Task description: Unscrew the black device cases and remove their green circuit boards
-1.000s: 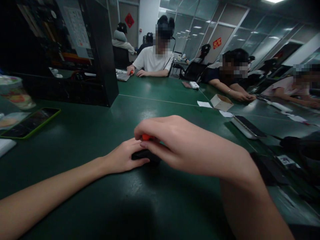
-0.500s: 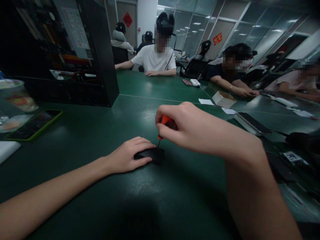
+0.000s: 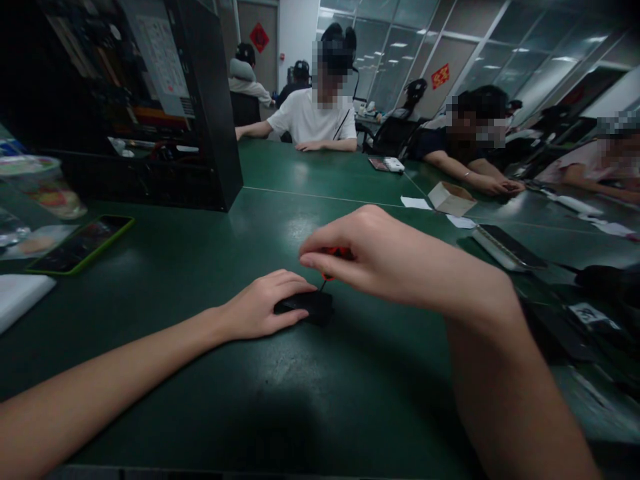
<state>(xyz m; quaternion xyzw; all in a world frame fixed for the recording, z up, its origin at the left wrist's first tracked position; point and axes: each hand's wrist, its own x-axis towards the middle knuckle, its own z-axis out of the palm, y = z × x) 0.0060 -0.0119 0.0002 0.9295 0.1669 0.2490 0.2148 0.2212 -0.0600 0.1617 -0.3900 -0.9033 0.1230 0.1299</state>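
My left hand [image 3: 265, 303] grips a small black mouse-shaped device [image 3: 320, 307] from its left end and holds it against the green table [image 3: 210, 400]. Fingers lie along its far side, the thumb along its near side. Above it, my right hand [image 3: 355, 247] is closed round the red and black handle of a screwdriver [image 3: 328, 276]. The thin shaft slants down to the far edge of the device. Its tip is too small to make out, and most of the handle is hidden by my fingers.
A black open-sided case [image 3: 220, 113] stands at the left, with a green-edged phone [image 3: 83, 245] and a plastic cup [image 3: 47, 187] near it. To the right are a small open box [image 3: 451, 199] and dark items. People sit across the table.
My right hand's fingers have shifted left over the screwdriver handle, hiding more of it, and the screwdriver leans more. The view has moved slightly; my left hand keeps its grip on the device.
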